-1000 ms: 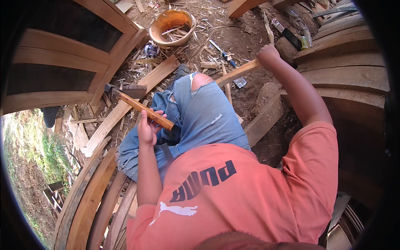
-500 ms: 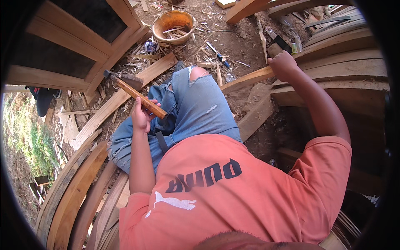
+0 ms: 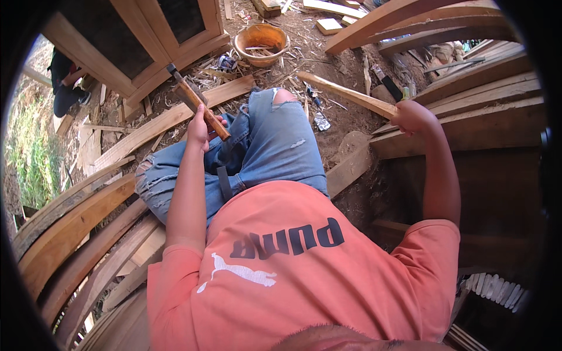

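Note:
My left hand (image 3: 199, 130) is closed round the wooden handle of an adze (image 3: 202, 111), over my left thigh. The adze's dark metal head points up and away, near a long plank on the ground. My right hand (image 3: 413, 117), out to the right, grips one end of a pale strip of wood (image 3: 345, 95). The strip's far end stands out over the ground in front of my knee. My fingers hide the gripped end.
A wooden frame with dark panels (image 3: 137, 44) stands at far left, a person (image 3: 65, 82) beyond it. A basin (image 3: 262, 45) holds wood scraps. The plank (image 3: 175, 124) lies ahead of my legs. Curved boards (image 3: 76, 225) are stacked left, others (image 3: 462, 126) right.
The pale strip has swung; its free end now points away from me, over the ground. My right hand has come slightly lower. The adze has tilted more upright in my left hand.

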Available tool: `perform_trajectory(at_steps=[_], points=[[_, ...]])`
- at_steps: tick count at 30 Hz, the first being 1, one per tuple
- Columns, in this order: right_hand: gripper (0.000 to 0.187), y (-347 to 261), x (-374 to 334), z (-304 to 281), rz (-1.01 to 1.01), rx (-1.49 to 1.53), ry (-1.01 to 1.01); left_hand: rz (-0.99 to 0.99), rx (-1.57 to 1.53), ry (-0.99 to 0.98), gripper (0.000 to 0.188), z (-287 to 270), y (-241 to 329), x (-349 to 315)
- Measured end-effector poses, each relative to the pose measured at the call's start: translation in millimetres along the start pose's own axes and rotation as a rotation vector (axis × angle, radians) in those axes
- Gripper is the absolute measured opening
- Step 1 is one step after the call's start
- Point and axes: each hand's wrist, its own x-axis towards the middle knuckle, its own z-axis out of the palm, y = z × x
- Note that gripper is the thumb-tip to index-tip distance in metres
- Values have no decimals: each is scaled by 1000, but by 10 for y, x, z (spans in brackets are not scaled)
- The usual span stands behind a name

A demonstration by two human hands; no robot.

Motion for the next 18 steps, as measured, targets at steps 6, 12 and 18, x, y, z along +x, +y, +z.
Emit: perform_trajectory(at_steps=[6, 12, 18], points=[[14, -51, -617, 311, -218, 658, 255, 23, -25, 21, 61, 101, -26, 41], [26, -878, -652, 945, -458, 1027, 89, 111, -88, 91, 58, 23, -200, 64], [17, -1704, -262, 1478, -468, 735, 87, 129, -68, 174, 56, 42, -221, 87]])
